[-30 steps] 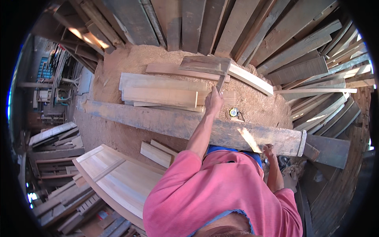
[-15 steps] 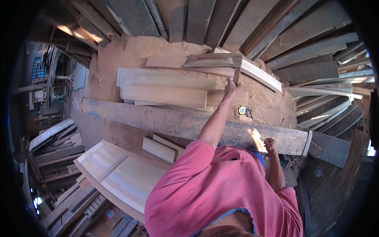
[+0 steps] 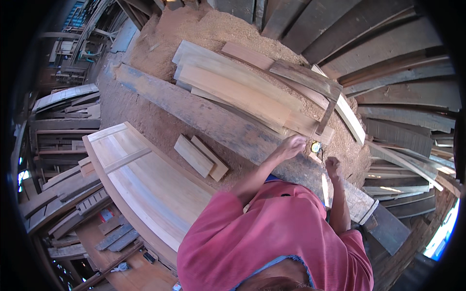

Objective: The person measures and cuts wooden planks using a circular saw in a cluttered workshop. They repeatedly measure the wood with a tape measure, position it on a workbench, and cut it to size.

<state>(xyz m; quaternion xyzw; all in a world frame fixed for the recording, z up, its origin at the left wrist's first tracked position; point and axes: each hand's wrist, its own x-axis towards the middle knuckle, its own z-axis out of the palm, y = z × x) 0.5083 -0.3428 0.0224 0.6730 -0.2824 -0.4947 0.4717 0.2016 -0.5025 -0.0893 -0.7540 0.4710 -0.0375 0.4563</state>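
My left hand [image 3: 292, 147] is over the near edge of a long, worn plank [image 3: 194, 109], its fingers stretched out and nothing seen in them. Just right of those fingertips lies a small yellow-and-black tape measure [image 3: 316, 147]. My right hand [image 3: 333, 168] is curled closed above the plank's right part; whatever it may hold is hidden. Beyond the hands, an L-shaped wooden square [image 3: 307, 79] rests across a reddish board [image 3: 247, 56], its short leg pointing toward me. Several pale boards [image 3: 235, 94] lie stacked left of the square.
A pale panel with crosspieces [image 3: 150, 179] leans at the lower left. Two short offcuts [image 3: 194, 156] lie between it and the plank. Sawdust [image 3: 213, 26] covers the ground at the back. Dark planks [image 3: 393, 53] stand along the far right, and stacked timber [image 3: 63, 140] fills the left.
My left hand has let go of the wooden square's short leg and drawn back toward me, near the tape measure. My right hand stays closed. The whole view has turned.
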